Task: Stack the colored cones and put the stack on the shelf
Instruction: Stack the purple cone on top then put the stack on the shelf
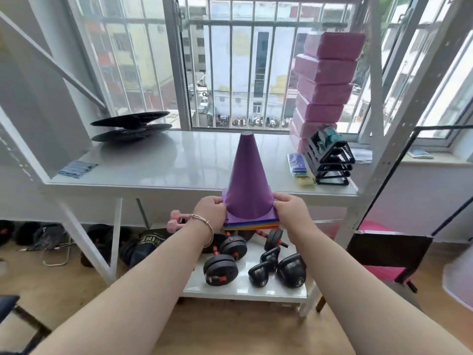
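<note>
A stack of cones [247, 185] stands upright in the air, a purple cone on top with blue, yellow, orange and red base edges showing beneath it. My left hand [210, 211] grips the left side of the bases. My right hand [289, 212] grips the right side. The stack hangs just in front of the front edge of the white shelf [163, 162], roughly level with its top surface.
On the shelf lie black discs [131, 126] at back left, a blue packet [78, 169] at front left, pink foam blocks [322, 83] and black triangular frames [330, 160] at right. Dumbbells and kettlebells [279, 270] fill the lower shelf.
</note>
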A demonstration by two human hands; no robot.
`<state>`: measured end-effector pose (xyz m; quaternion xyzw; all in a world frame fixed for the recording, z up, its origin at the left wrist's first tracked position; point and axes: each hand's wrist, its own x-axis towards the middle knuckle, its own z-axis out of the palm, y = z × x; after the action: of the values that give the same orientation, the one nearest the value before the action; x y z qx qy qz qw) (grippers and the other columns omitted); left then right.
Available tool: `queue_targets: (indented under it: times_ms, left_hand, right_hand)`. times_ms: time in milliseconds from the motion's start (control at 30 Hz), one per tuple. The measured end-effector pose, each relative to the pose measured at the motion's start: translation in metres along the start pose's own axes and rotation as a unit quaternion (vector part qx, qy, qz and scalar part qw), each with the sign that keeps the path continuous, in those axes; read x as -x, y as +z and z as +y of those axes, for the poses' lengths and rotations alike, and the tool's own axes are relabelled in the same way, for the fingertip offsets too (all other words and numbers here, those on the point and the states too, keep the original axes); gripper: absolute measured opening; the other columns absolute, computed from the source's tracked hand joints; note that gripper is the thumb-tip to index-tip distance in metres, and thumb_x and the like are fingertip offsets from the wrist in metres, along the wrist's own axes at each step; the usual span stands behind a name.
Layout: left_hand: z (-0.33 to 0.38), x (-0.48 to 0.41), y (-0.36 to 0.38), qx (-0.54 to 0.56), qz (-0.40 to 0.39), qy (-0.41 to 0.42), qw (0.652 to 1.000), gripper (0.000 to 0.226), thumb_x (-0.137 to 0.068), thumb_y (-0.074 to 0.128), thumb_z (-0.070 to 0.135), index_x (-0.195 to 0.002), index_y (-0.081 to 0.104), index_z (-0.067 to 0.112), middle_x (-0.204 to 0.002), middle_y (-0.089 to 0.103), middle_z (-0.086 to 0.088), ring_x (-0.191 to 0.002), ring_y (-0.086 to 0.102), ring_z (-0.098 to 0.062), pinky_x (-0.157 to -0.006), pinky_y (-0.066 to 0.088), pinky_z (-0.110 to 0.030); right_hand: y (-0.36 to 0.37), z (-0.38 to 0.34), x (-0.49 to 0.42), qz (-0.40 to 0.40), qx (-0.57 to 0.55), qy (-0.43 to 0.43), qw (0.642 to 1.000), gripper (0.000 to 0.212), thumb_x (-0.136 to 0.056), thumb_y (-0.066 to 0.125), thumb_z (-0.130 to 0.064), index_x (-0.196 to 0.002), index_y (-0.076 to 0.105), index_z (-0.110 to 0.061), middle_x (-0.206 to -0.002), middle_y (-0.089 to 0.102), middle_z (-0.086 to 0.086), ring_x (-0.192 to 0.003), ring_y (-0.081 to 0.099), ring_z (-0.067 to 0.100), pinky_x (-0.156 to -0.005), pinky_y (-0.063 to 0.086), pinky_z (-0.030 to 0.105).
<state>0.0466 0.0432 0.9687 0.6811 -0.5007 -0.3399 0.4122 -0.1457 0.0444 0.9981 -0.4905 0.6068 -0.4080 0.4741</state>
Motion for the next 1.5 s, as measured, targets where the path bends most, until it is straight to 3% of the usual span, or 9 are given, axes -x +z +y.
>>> queue_targets:
  times_ms: [133, 267, 400, 733, 833, 967, 1133, 1400, 1500]
  left_hand:
    - [0.001, -0.029, -0.012, -0.006, -0.016, 0.009, 1.000, 0.028, -0.086, 0.048, 0.014, -0.083, 0.074, 0.006, -0.062, 0.063, -0.005, -0.053, 0.050, -0.019, -0.060, 0.041, -0.028]
    - [0.004, -0.061, -0.013, 0.000, -0.022, 0.028, 0.999, 0.030, -0.075, 0.046, 0.017, -0.078, 0.073, 0.003, -0.061, 0.054, -0.007, -0.060, 0.045, -0.020, -0.060, 0.038, -0.031]
    - [0.008, -0.093, 0.002, 0.003, -0.021, 0.031, 0.999, 0.021, -0.080, 0.047, 0.035, -0.070, 0.064, 0.025, -0.062, 0.051, -0.003, -0.060, 0.042, -0.019, -0.058, 0.038, -0.032]
    - [0.036, -0.202, 0.045, -0.056, 0.019, 0.025, 0.998, 0.031, -0.085, 0.046, 0.025, -0.076, 0.070, 0.008, -0.065, 0.054, -0.005, -0.063, 0.044, -0.024, -0.060, 0.039, -0.031]
    - [0.050, -0.228, 0.054, -0.080, 0.036, 0.021, 0.996, 0.035, -0.071, 0.040, 0.027, -0.072, 0.065, 0.004, -0.063, 0.047, -0.005, -0.062, 0.039, -0.025, -0.056, 0.033, -0.031]
    - [0.045, -0.263, 0.071, -0.094, 0.065, 0.016, 0.993, 0.033, -0.071, 0.038, 0.026, -0.069, 0.060, 0.002, -0.060, 0.041, -0.004, -0.064, 0.033, -0.026, -0.056, 0.030, -0.032]
    - [0.037, -0.311, 0.085, -0.099, 0.070, 0.009, 0.993, 0.035, -0.086, 0.042, 0.026, -0.069, 0.060, 0.001, -0.058, 0.043, -0.004, -0.064, 0.035, -0.026, -0.057, 0.032, -0.032]
    - [0.044, -0.391, 0.102, -0.098, 0.034, 0.036, 0.994, 0.039, -0.071, 0.035, 0.031, -0.072, 0.064, 0.005, -0.064, 0.052, -0.008, -0.068, 0.044, -0.027, -0.061, 0.036, -0.032]
    - [0.043, -0.424, 0.103, -0.101, 0.013, 0.038, 0.994, 0.033, -0.073, 0.039, 0.031, -0.068, 0.061, 0.008, -0.064, 0.051, -0.008, -0.067, 0.043, -0.027, -0.061, 0.037, -0.031]
  right_hand:
    - [0.018, -0.012, -0.014, 0.018, 0.017, -0.020, 1.000, 0.036, -0.103, 0.052, -0.006, -0.132, 0.073, -0.010, -0.094, 0.077, 0.005, -0.098, 0.072, 0.029, -0.102, 0.059, 0.051]
    - [0.024, -0.015, -0.029, 0.031, 0.028, -0.018, 0.999, 0.038, -0.103, 0.049, -0.005, -0.129, 0.074, -0.012, -0.098, 0.076, 0.007, -0.100, 0.069, 0.028, -0.098, 0.058, 0.044]
    - [0.022, -0.012, -0.064, 0.035, 0.058, -0.015, 0.998, 0.044, -0.098, 0.048, -0.003, -0.129, 0.075, -0.017, -0.107, 0.080, 0.006, -0.112, 0.072, 0.032, -0.102, 0.058, 0.049]
    - [0.004, -0.025, -0.194, 0.004, 0.053, -0.022, 0.998, 0.045, -0.094, 0.048, -0.003, -0.122, 0.078, -0.021, -0.103, 0.078, 0.000, -0.112, 0.069, 0.032, -0.096, 0.058, 0.045]
    - [0.004, -0.029, -0.236, -0.008, 0.041, -0.024, 0.999, 0.037, -0.095, 0.050, -0.008, -0.108, 0.083, -0.017, -0.102, 0.081, 0.010, -0.104, 0.070, 0.033, -0.094, 0.059, 0.050]
    - [0.006, -0.035, -0.281, -0.011, 0.021, -0.038, 0.999, 0.045, -0.083, 0.054, -0.035, -0.097, 0.076, 0.001, -0.082, 0.071, 0.027, -0.079, 0.052, 0.018, -0.073, 0.040, 0.035]
    - [0.011, -0.036, -0.327, -0.018, 0.036, -0.033, 0.999, 0.060, -0.074, 0.051, -0.042, -0.102, 0.069, 0.008, -0.076, 0.051, 0.001, -0.077, 0.042, 0.016, -0.074, 0.031, 0.032]
    - [0.034, -0.023, -0.408, 0.014, 0.047, 0.025, 0.999, 0.045, -0.071, 0.046, -0.014, -0.107, 0.063, 0.007, -0.078, 0.046, -0.002, -0.078, 0.036, 0.017, -0.077, 0.024, 0.035]
    - [0.042, -0.024, -0.426, 0.023, 0.061, 0.034, 0.997, 0.027, -0.069, 0.041, -0.002, -0.079, 0.065, 0.006, -0.076, 0.042, 0.003, -0.078, 0.031, 0.021, -0.072, 0.023, 0.035]
